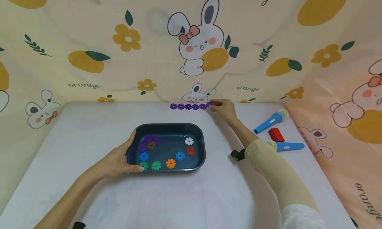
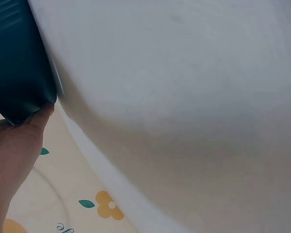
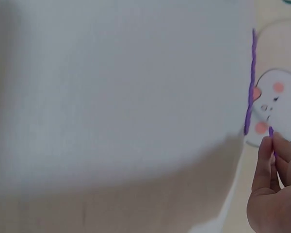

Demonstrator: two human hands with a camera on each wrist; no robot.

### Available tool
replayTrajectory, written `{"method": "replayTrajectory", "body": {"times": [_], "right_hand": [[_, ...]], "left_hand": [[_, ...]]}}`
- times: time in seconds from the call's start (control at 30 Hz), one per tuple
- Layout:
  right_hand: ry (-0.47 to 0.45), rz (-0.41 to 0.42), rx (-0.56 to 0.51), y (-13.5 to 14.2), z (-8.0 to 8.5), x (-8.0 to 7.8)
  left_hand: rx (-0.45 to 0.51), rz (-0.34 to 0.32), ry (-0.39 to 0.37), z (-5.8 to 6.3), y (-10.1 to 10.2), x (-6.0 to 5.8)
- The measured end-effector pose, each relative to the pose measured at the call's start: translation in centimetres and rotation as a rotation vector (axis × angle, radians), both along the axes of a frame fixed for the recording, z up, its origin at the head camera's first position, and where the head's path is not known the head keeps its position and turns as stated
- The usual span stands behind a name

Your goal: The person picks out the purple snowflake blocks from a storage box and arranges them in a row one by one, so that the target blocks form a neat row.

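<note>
My left hand (image 1: pixel 119 157) grips the left end of a dark teal tray (image 1: pixel 167 125), thumb over the near rim. Inside lie notched plastic discs: a purple cluster (image 1: pixel 148 139), a brown one (image 1: pixel 151 145), and blue, green, orange, red and white ones. At the table's far edge, my right hand (image 1: pixel 225 109) pinches a purple notched disc (image 3: pixel 271 131) between thumb and fingers. That disc is at the right end of a straight row of purple discs (image 1: pixel 188 107). In the right wrist view, a gap separates it from the row (image 3: pixel 250 87), seen edge-on.
Two blue toy microphones (image 1: pixel 270 122) (image 1: pixel 289 146) lie at the table's right side, with a red block (image 1: pixel 276 135) between them. The right forearm partly covers the nearer one. A printed cloth (image 1: pixel 167 56) hangs behind the white table (image 1: pixel 179 202) and along its sides.
</note>
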State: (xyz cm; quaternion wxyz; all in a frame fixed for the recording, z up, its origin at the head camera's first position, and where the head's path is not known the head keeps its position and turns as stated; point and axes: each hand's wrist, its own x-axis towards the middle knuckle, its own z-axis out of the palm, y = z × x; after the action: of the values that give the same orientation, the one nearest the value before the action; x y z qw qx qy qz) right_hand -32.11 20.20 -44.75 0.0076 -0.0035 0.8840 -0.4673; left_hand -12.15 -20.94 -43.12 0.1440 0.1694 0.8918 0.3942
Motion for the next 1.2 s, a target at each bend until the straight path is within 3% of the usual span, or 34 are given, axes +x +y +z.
{"method": "replayTrajectory", "body": {"times": [0.3,0.53,0.97,1.2], "right_hand": [[-0.011,-0.02,0.109,1.2,-1.6,-0.7],[-0.031,-0.026,0.153,1.1,-1.4,-1.1],[-0.075,-0.035,0.131,0.7,-0.9,-1.5],[-0.038,-0.048,0.09,0.3,-1.0,-1.2]], "left_hand": [[0.005,0.002,0.001,0.1,0.2,0.3],[0.015,0.006,-0.008,0.3,0.2,0.4],[-0.005,0.025,-0.001,-0.1,-0.1,0.3],[-0.012,0.016,0.013,-0.2,-0.1,0.0]]}}
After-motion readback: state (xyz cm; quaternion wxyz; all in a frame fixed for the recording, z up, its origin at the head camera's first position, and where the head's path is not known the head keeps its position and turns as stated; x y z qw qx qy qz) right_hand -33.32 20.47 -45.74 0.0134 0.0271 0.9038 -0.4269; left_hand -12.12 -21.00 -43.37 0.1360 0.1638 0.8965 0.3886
